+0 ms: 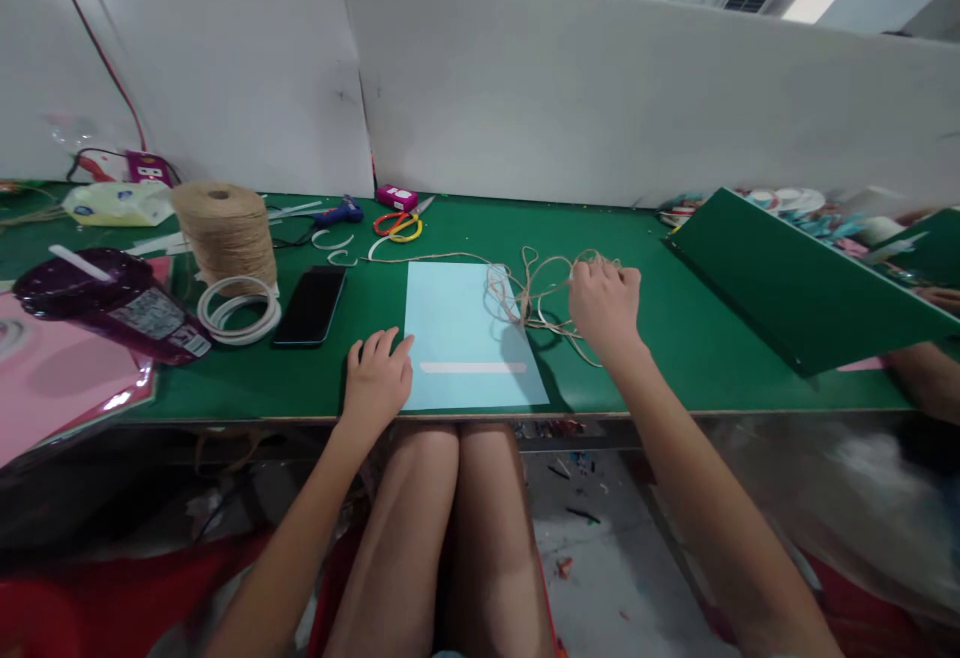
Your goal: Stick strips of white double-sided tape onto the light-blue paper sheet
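A light blue sheet of paper (457,323) lies on the green table before me, with a narrow pale pink strip (472,368) across its lower part. My left hand (377,378) rests at the sheet's left edge, fingers spread. Off the sheet's right side, my right hand (606,303) is closed on thin brown twine, its fingertips hidden from view. Loose loops of the twine (523,303) tangle over the paper's right edge and the table beside it. One strand runs left along the top of the sheet.
Left stand a large twine spool (225,233), white rings (240,313), a phone (310,306) and a purple-lidded cup (112,303). Scissors (401,226) and a blue glue gun (341,212) lie behind. A green divider board (802,283) leans at right; another person's arm (930,378) shows beyond.
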A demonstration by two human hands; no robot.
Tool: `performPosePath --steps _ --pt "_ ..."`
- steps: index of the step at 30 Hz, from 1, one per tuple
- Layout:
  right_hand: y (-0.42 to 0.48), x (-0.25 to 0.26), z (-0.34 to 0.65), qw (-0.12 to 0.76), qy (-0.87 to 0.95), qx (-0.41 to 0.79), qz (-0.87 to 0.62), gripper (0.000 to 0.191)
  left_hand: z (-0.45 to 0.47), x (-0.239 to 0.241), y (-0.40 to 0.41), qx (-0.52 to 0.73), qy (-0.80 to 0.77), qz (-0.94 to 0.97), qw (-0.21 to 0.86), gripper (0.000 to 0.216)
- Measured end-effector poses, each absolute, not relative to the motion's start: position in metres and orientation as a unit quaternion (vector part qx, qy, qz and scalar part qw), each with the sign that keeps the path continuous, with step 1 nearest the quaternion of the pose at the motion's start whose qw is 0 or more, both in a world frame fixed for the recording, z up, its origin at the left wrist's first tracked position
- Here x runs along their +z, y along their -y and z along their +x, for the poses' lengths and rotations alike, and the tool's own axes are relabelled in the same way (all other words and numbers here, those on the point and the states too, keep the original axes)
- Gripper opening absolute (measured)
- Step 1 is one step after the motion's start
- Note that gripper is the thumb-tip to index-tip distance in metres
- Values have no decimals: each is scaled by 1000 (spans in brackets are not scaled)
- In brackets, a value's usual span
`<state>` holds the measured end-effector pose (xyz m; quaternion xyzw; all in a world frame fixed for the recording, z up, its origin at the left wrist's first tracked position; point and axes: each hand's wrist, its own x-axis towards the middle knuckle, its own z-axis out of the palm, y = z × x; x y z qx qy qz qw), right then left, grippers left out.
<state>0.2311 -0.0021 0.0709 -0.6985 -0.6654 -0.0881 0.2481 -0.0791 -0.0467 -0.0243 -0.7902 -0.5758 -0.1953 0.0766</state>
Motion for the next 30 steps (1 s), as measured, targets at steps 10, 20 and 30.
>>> performPosePath --steps 10,20,30 --pt "20 100 255 -79 586 -67 -804 16 -79 -25 46 -205 577 -788 63 38" --pt "9 112 293 578 505 379 -517 31 -80 -27 46 -218 574 -787 63 36" --pt "6 74 251 587 512 429 -457 26 -71 -13 46 -246 565 -786 51 34"
